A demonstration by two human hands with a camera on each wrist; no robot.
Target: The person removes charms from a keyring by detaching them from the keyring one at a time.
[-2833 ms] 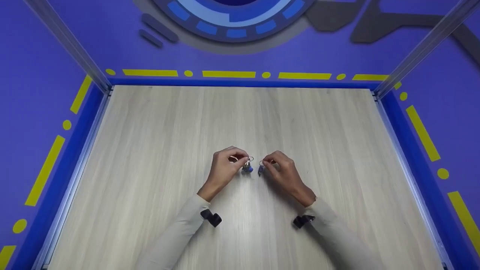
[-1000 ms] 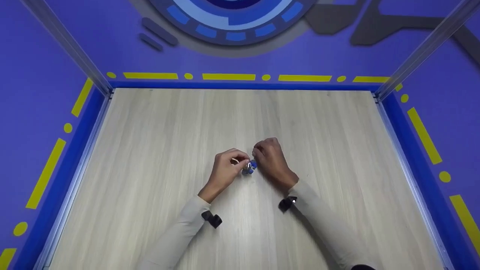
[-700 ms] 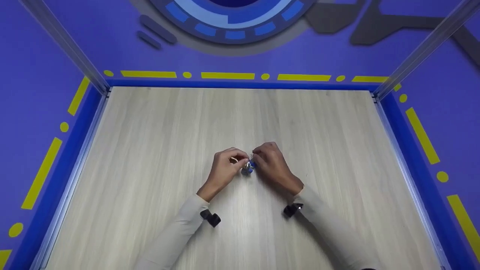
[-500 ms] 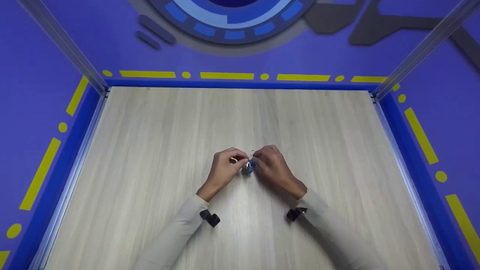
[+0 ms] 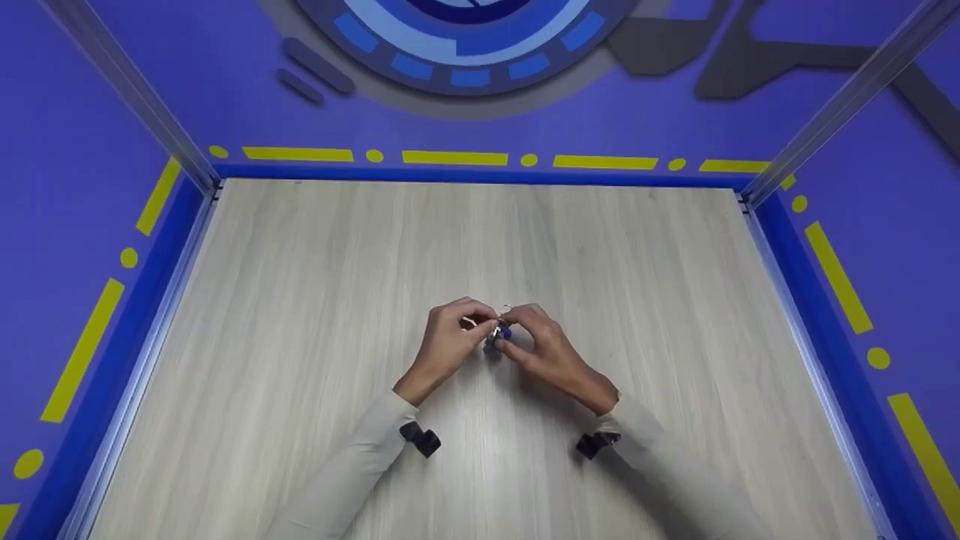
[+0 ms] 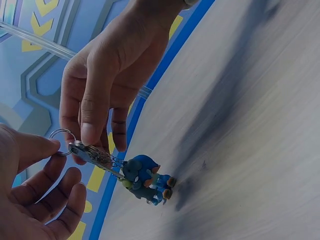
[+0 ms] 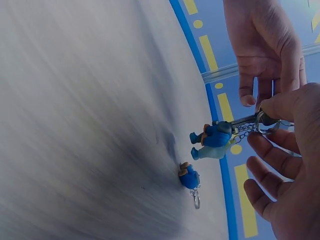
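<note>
In the head view my left hand (image 5: 454, 337) and right hand (image 5: 551, 349) meet mid-table. My left thumb and forefinger pinch a metal key ring (image 6: 62, 134) at its edge. Small blue animal-figure keychains (image 6: 142, 170) hang from short chains (image 6: 117, 161) beside a flat metal key (image 6: 92, 156). My right thumb and forefinger come at the same cluster from the other side and pinch the rings (image 7: 260, 122), its other fingers loosely bent. Another blue figure (image 7: 189, 177) with its own small ring (image 7: 196, 201) shows apart, close over the tabletop, in the right wrist view.
The pale wood-grain table (image 5: 480, 247) is bordered by blue panels (image 5: 450, 127) with yellow dashes and by metal posts (image 5: 161, 120) at the back corners. A black camera (image 5: 421, 439) is strapped on each wrist over light sleeves (image 5: 352, 465).
My right hand brought a blue figure keychain leftward to the left hand's bunch, then came down toward me, its thumb now lower beside the figures. My left hand stays nearly still.
</note>
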